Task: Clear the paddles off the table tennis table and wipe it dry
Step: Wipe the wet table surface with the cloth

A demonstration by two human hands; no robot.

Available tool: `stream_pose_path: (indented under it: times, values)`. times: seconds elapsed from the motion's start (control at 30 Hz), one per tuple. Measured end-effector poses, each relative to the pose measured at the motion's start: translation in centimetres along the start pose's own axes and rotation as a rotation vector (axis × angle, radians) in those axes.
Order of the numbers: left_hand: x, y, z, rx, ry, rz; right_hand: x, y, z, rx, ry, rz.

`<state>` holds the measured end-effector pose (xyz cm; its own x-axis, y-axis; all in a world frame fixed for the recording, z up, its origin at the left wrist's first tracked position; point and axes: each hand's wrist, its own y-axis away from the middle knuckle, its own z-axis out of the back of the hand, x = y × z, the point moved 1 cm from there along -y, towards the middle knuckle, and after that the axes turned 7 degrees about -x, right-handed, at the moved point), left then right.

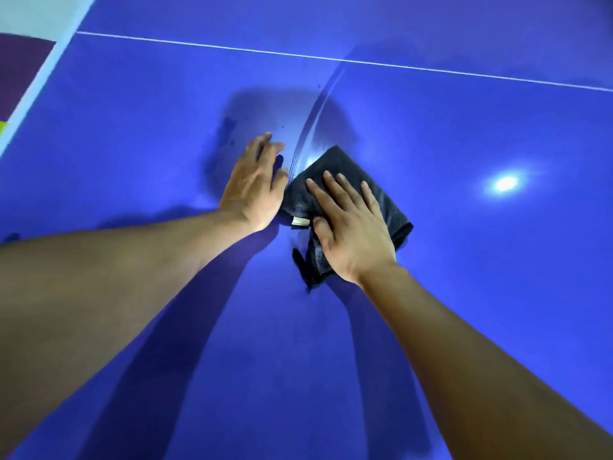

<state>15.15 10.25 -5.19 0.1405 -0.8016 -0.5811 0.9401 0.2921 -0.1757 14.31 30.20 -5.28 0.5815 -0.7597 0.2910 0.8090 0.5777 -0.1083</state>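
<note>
A folded dark grey cloth (381, 197) with a small white label lies on the blue table tennis table (132, 134). My right hand (351, 227) presses flat on the cloth with straight, spread fingers. My left hand (255, 184) rests flat on the table just left of the cloth, its fingers straight and its edge touching the cloth's left side. A curved wet streak (311, 117) runs from the cloth toward the white centre line (431, 69). No paddle is in view.
The table's white left edge (39, 84) runs diagonally at the upper left, with floor in purple and white beyond it. A lamp's bright reflection (506, 183) shines on the surface to the right. Darker damp patches (229, 127) sit beyond my left hand.
</note>
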Motion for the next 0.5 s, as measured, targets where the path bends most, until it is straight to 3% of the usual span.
stream_pose_path:
  times: [0.2,0.5]
  values:
    - [-0.1,15.8,4.2,-0.011,-0.107,-0.200,3.2,8.4,-0.1,0.016,-0.006,0.024]
    - [0.6,43.4,9.7,0.056,-0.246,0.030,8.9,22.8,0.2,0.027,-0.029,-0.043]
